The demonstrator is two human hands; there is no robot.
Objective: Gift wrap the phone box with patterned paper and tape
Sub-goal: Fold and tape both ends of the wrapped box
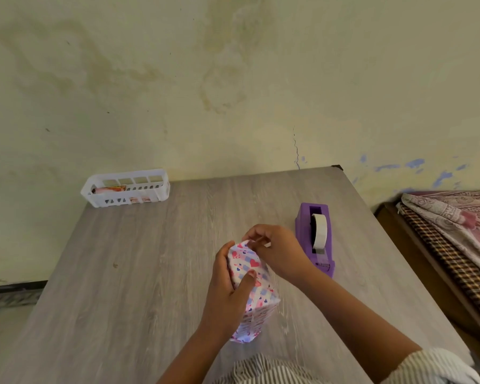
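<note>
The phone box, covered in white paper patterned with pink and blue hearts, stands on end on the grey wooden table. My left hand grips its left side, thumb pressed across the top face. My right hand pinches the paper fold at the box's upper far end. A purple tape dispenser with a white roll stands just right of my right hand.
A white slotted plastic basket with some colourful items sits at the table's far left corner against the stained wall. A bed with patterned cloth lies beyond the table's right edge.
</note>
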